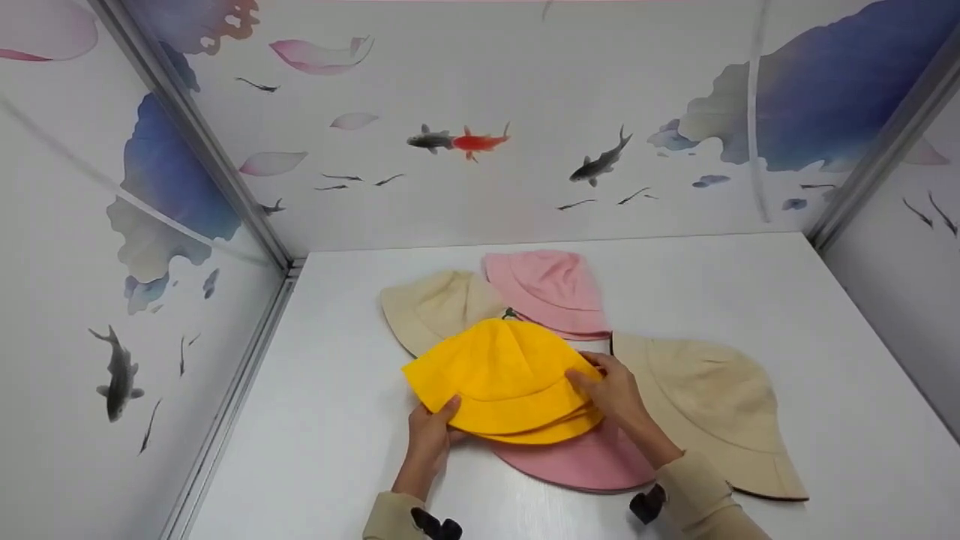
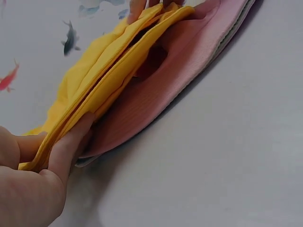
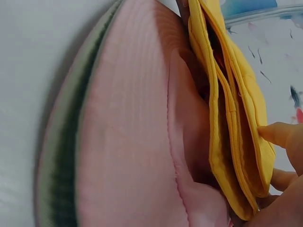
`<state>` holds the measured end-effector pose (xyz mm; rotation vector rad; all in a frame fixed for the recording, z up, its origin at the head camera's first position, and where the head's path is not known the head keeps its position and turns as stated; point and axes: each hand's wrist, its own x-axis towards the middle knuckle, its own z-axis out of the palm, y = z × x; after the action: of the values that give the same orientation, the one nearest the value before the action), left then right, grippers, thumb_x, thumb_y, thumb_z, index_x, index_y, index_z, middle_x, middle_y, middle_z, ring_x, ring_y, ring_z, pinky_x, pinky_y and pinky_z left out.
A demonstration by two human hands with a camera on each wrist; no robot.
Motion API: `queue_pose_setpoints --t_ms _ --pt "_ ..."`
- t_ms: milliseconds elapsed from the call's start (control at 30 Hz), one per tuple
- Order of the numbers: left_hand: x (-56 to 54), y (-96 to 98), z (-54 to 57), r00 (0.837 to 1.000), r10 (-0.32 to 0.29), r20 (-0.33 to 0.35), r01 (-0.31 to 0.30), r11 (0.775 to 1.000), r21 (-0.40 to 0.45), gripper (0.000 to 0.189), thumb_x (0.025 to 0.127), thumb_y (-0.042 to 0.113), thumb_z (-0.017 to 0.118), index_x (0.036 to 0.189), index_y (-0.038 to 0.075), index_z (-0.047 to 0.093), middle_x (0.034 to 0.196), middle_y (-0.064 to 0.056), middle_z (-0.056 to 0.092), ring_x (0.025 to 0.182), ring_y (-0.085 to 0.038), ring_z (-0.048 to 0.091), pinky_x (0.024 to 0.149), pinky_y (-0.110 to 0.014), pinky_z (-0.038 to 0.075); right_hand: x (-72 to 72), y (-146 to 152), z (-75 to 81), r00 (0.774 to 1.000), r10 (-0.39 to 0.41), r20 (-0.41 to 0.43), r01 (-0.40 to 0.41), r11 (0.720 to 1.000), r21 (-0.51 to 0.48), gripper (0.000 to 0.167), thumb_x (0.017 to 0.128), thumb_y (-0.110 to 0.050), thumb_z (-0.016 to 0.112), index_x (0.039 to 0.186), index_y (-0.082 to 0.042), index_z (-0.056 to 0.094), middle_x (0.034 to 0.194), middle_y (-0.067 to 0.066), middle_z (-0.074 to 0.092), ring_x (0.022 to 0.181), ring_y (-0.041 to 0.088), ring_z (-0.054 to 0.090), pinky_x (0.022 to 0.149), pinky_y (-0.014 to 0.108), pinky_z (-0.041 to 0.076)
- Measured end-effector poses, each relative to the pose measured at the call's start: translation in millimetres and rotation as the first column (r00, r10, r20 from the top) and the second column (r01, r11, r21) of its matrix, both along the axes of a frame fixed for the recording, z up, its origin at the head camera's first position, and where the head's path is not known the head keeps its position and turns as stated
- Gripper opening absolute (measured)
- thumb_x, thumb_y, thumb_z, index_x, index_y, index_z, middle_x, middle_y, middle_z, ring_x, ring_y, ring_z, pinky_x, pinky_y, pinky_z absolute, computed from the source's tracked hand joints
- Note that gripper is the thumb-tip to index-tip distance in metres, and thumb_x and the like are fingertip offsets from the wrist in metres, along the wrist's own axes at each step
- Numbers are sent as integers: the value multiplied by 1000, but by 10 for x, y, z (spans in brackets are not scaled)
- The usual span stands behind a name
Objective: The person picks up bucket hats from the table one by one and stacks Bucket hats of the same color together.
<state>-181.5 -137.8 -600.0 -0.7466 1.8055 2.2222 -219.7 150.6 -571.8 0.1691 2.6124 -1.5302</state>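
A yellow bucket hat (image 1: 502, 375), flattened with its brim layers slightly apart, is held above the table by both hands. My left hand (image 1: 431, 435) pinches the brim at its lower left, thumb on the near face. At the right end of the brim, my right hand (image 1: 611, 390) grips the hat between thumb and fingers. Beneath it lies a darker pink hat (image 1: 577, 461), partly covered; in the right wrist view this pink hat (image 3: 128, 123) shows a stitched seam and a green-grey layer under its edge. The yellow brim edges (image 2: 109, 71) gape a little in the left wrist view.
Behind the yellow hat lie a small beige hat (image 1: 439, 304) and a light pink hat (image 1: 551, 289). A larger beige hat (image 1: 712, 405) lies right, beside my right forearm. The white table (image 1: 300, 420) is bounded by printed panels (image 1: 510, 202) at back and sides.
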Motion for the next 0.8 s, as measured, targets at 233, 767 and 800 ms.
queue_pose_setpoints --t_ms 233,767,800 --pt "-2 -19 29 1000 22 -16 -22 999 48 55 99 20 63 146 3 41 143 -18 53 109 -21 65 97 -37 56 -106 56 80 995 92 43 -95 993 74 71 86 -53 73 136 -5 60 126 16 65 106 27 59 97 39 56" --pt "-7 -12 49 998 -4 -67 11 994 109 57 97 19 66 144 1 39 137 -13 55 112 -18 61 103 -36 53 -209 275 122 902 399 164 -400 916 -28 78 84 -53 75 146 -10 51 132 10 65 104 19 62 104 44 52" --pt "-9 -10 55 998 -7 -68 15 994 106 56 97 20 66 144 1 40 136 -12 55 112 -18 61 104 -36 53 -213 281 132 893 417 170 -418 908 -36 79 84 -53 76 146 -12 50 133 9 64 105 19 61 105 44 52"
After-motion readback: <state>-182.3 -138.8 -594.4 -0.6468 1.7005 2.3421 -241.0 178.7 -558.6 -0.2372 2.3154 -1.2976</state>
